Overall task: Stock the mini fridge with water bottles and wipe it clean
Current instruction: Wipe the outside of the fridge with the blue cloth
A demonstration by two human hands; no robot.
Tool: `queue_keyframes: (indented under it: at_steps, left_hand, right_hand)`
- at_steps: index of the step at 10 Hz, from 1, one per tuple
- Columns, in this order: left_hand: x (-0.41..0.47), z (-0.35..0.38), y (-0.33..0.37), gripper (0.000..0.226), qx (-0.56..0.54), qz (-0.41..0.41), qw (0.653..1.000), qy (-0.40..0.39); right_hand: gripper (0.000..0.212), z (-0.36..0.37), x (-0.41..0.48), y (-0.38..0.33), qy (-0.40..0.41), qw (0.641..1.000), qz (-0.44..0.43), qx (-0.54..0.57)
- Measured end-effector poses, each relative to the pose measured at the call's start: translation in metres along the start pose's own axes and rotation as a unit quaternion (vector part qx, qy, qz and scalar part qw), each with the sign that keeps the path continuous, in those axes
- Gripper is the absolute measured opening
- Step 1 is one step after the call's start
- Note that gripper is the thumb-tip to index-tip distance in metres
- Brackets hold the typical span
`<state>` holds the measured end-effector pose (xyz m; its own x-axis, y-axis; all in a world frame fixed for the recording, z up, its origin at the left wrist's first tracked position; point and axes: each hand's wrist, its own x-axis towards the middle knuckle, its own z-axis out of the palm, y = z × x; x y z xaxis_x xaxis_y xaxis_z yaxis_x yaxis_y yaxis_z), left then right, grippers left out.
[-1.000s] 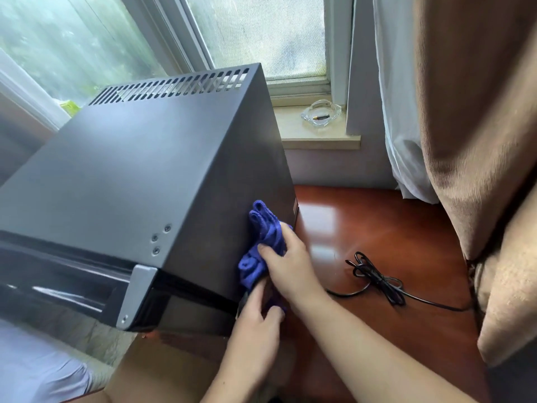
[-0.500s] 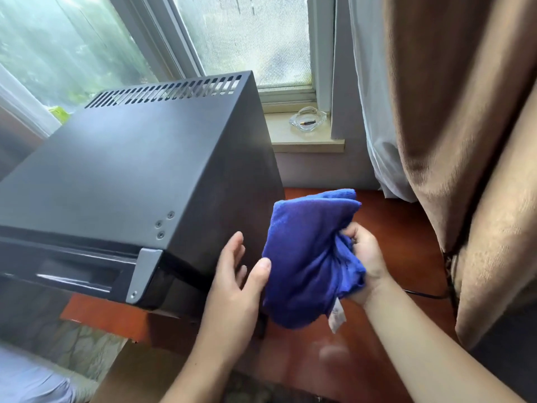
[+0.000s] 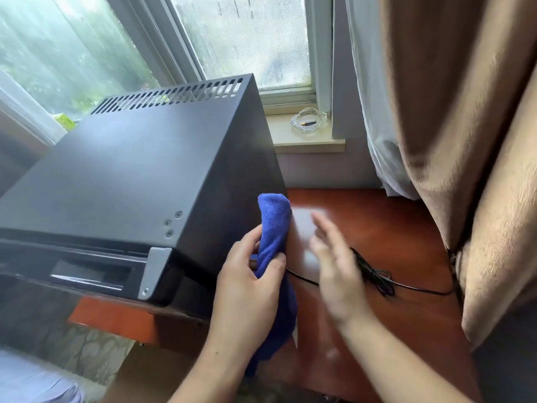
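The black mini fridge [image 3: 130, 181] stands on a red-brown wooden table [image 3: 392, 234], its door shut and its vented top facing me. A folded blue cloth [image 3: 274, 225] lies against the fridge's right side. My left hand [image 3: 247, 286] grips the cloth between thumb and fingers. Blurred by motion, my right hand [image 3: 334, 263] hovers just right of the cloth with fingers spread and holds nothing. No water bottles are in view.
A black power cord [image 3: 377, 277] lies coiled on the table right of my hands. A glass ashtray [image 3: 308, 120] sits on the windowsill behind the fridge. Brown curtains [image 3: 465, 141] hang along the right edge.
The cloth passed from my right hand to my left hand and now sits folded against the fridge's side. My right hand let go and moved off to the right.
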<state>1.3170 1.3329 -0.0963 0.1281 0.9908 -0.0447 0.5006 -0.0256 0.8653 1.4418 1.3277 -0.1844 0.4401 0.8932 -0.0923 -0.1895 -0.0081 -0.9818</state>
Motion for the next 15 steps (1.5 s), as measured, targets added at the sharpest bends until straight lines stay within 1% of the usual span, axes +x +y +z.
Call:
queue_keyframes:
  at_steps: [1, 2, 3, 4, 5, 6, 7, 8, 9, 10, 11, 12, 13, 14, 15]
  left_hand:
    - [0.000, -0.007, 0.014, 0.040, 0.007, 0.020, 1.000, -0.005]
    - [-0.013, -0.028, 0.033, 0.048, 0.089, 0.071, 0.993, -0.034]
    - [-0.020, -0.049, 0.053, 0.048, 0.161, 0.162, 0.973, -0.005]
    - [-0.001, -0.080, 0.071, 0.035, 0.232, 0.235, 0.942, 0.052]
    - [0.024, -0.096, 0.075, 0.031, 0.301, 0.227, 0.924, 0.073]
    - [0.047, -0.101, 0.062, 0.032, 0.296, 0.166, 0.938, 0.070]
    - [0.050, -0.100, 0.051, 0.031, 0.268, 0.157, 0.947, 0.077]
    - [0.051, -0.098, 0.042, 0.032, 0.234, 0.155, 0.956, 0.090]
    - [0.052, -0.098, 0.042, 0.032, 0.229, 0.150, 0.957, 0.093]
    - [0.052, -0.097, 0.041, 0.031, 0.227, 0.149, 0.958, 0.094]
    - [0.051, -0.097, 0.042, 0.031, 0.220, 0.145, 0.960, 0.095]
    - [0.051, -0.096, 0.043, 0.032, 0.217, 0.143, 0.961, 0.097]
    - [0.051, -0.096, 0.043, 0.032, 0.224, 0.143, 0.959, 0.099]
    - [0.052, -0.096, 0.042, 0.033, 0.229, 0.145, 0.957, 0.105]
    - [0.052, -0.095, 0.041, 0.033, 0.233, 0.145, 0.956, 0.106]
  right_hand:
    - [0.046, 0.024, -0.020, 0.003, -0.106, 0.992, -0.067, 0.009]
    - [0.048, 0.060, -0.027, 0.000, -0.139, 0.987, -0.025, 0.075]
    - [0.044, 0.086, -0.031, 0.001, -0.149, 0.987, -0.015, 0.060]
    - [0.055, 0.116, -0.044, 0.004, -0.136, 0.988, -0.070, -0.025]
    - [0.057, 0.121, -0.044, 0.006, -0.132, 0.989, -0.063, -0.031]
    - [0.054, 0.122, -0.033, -0.006, -0.128, 0.987, -0.089, -0.040]
    - [0.052, 0.127, -0.018, -0.018, -0.124, 0.984, -0.113, -0.051]
    - [0.049, 0.134, 0.015, -0.031, -0.096, 0.988, -0.114, -0.050]
    - [0.048, 0.138, 0.040, -0.033, -0.071, 0.990, -0.117, -0.040]
    - [0.057, 0.139, 0.086, -0.023, -0.044, 0.996, -0.076, -0.020]
    - [0.058, 0.136, 0.112, -0.015, -0.046, 0.999, -0.012, -0.018]
    - [0.059, 0.129, 0.111, 0.010, -0.048, 0.997, 0.054, -0.003]
    - [0.060, 0.126, 0.082, 0.033, -0.046, 0.995, 0.087, 0.009]
    - [0.062, 0.127, 0.026, 0.053, -0.047, 0.996, 0.079, 0.020]
    - [0.066, 0.129, -0.006, 0.049, -0.055, 0.998, 0.042, 0.005]
